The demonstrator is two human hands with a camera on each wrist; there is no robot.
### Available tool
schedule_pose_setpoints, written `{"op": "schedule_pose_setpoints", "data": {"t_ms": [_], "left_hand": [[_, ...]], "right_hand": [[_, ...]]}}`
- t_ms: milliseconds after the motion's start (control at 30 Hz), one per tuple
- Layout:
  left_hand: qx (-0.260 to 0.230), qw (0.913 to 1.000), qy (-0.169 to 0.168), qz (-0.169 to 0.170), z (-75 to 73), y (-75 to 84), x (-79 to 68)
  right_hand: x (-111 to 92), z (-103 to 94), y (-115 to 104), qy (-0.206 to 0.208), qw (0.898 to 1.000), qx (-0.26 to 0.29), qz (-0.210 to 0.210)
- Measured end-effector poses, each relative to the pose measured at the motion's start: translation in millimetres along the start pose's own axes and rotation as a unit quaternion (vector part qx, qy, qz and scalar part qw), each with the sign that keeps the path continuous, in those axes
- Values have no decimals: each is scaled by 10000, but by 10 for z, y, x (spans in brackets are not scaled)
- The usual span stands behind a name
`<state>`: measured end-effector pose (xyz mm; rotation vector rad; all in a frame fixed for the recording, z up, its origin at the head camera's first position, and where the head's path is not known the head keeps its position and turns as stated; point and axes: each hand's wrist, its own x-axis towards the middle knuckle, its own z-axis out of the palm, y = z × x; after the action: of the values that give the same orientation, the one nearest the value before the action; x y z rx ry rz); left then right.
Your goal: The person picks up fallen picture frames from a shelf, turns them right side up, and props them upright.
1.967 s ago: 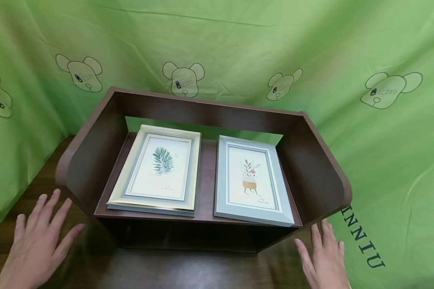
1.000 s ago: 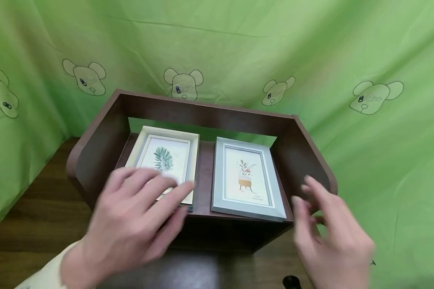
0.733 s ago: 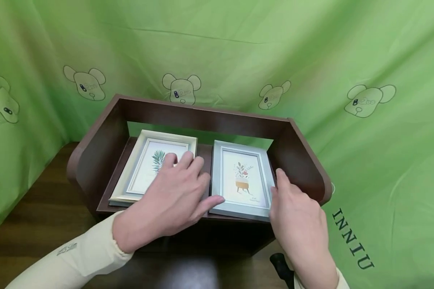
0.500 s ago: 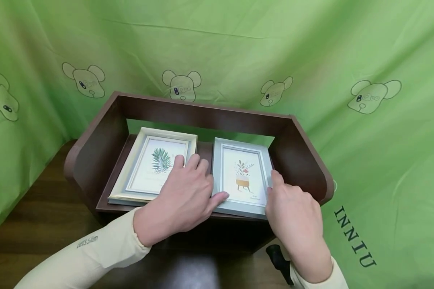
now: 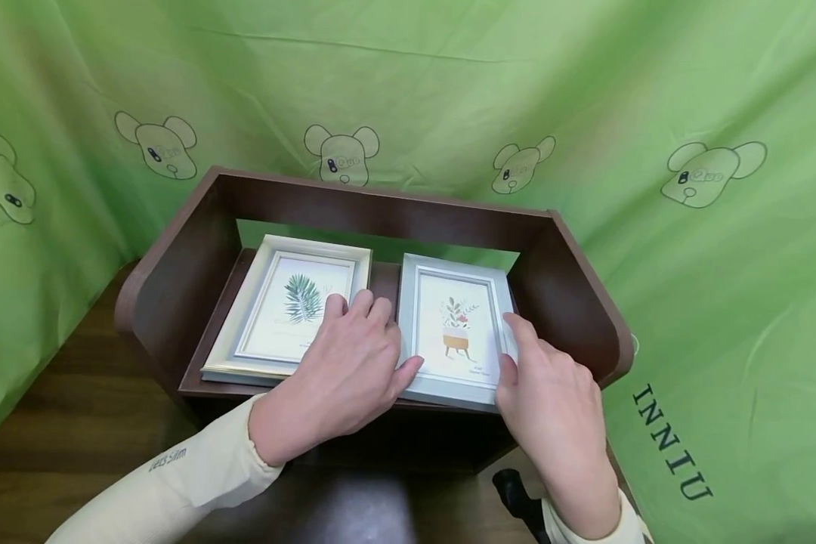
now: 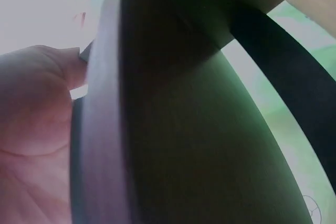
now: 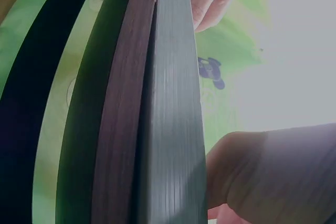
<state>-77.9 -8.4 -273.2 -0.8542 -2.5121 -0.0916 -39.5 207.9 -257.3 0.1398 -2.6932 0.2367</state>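
Observation:
In the head view a grey-blue picture frame, with a potted-plant print, lies face up on the right of the dark brown shelf. My left hand grips its left edge, fingers curled and thumb at the front left corner. At the right edge my right hand holds it, with finger and thumb along the side. A pale gold picture frame with a leaf print lies to the left, partly behind my left hand. The right wrist view shows the grey-blue frame's side just over the shelf edge.
The shelf has raised side panels and a back rail with a gap below it. A green curtain with bear prints hangs behind and at both sides. A black object sits by the right wrist, above a wooden floor.
Both hands have come up from beside the shelf to the two sides of the grey-blue picture frame and taken hold of it. Over the last half second they have hardly moved.

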Motion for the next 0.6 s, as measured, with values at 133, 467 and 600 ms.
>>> {"op": "schedule_pose_setpoints", "data": {"t_ms": [133, 467, 600], "left_hand": [[-60, 9998, 118, -126, 0, 16, -51], [-332, 9973, 493, -429, -19, 73, -166], [-488, 9961, 537, -498, -28, 61, -176]], "right_hand": [[-23, -2, -6, 212, 9997, 135, 43], [-106, -23, -19, 742, 9961, 470, 23], [-116, -15, -29, 925, 9937, 630, 44]]}}
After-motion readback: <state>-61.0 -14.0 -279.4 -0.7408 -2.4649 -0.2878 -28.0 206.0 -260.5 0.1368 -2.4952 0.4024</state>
